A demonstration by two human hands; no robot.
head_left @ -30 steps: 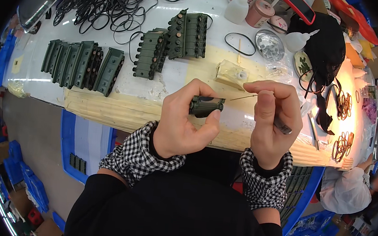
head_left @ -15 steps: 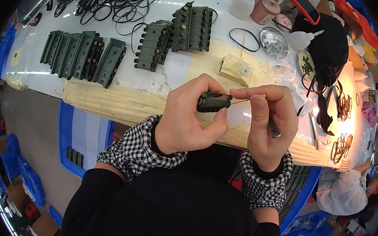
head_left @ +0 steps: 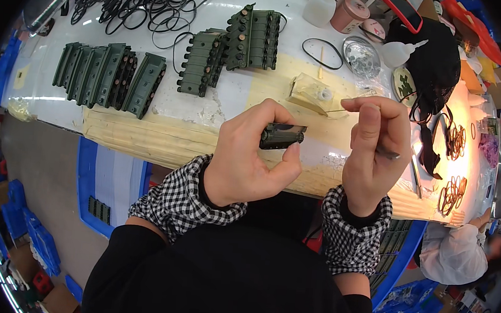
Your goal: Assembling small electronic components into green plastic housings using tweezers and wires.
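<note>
One white table (head_left: pixel 226 98) spreads under two hands. The left hand (head_left: pixel 247 156), lower left of the yellow block (head_left: pixel 305 93), grasps one green part (head_left: pixel 282 138); the right hand (head_left: pixel 376 146), lower right of that block, pinches one thin needle. Beyond the block stands one pink tub (head_left: pixel 351 17), its print too small to read; nearer the block lies one black band (head_left: pixel 306 41). The needle (head_left: pixel 339 110) tip meets the block's outline; contact I cannot tell.

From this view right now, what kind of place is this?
Probably an assembly workshop: similar green parts lined up on the worktable, black loops heaped nearby, and a blue tray with more green pieces.
</note>
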